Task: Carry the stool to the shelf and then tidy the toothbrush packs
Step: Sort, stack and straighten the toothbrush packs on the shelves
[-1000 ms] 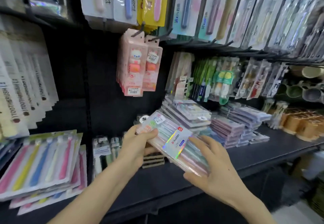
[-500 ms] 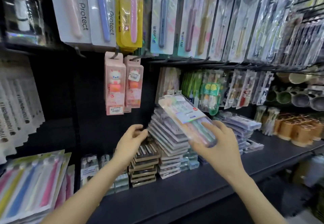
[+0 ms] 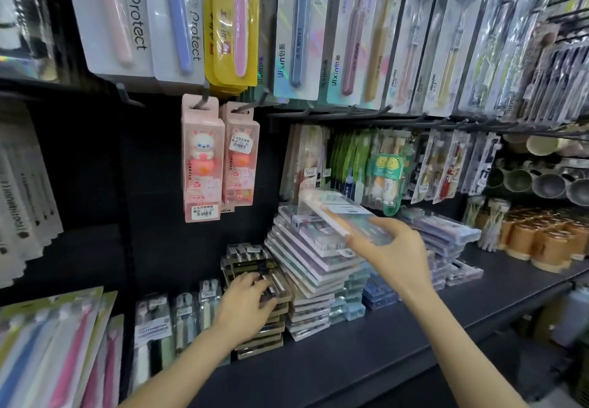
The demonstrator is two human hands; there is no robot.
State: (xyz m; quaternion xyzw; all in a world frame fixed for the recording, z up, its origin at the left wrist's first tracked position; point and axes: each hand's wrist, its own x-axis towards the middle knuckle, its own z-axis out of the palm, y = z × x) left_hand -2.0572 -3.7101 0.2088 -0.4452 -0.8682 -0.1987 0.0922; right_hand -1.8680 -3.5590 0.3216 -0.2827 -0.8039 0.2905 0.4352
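Observation:
My right hand [image 3: 393,253] holds a clear flat toothbrush pack [image 3: 338,211] tilted just above a tall stack of similar packs [image 3: 314,257] on the dark shelf [image 3: 366,353]. My left hand [image 3: 243,304] rests with bent fingers on top of a shorter stack of brown-edged packs [image 3: 258,321] to the left of that stack. The stool is not in view.
Pink rabbit packs [image 3: 200,165] hang on hooks above the short stack. Long carded toothbrushes [image 3: 296,31] hang in the top row. More flat packs [image 3: 443,235] lie stacked to the right, then brown cups [image 3: 541,241]. Multicolour brush packs [image 3: 47,350] lean at lower left.
My left hand let go of the clear pack and dropped onto the short brown-edged stack. My right hand carried the pack up and right, over the tall stack.

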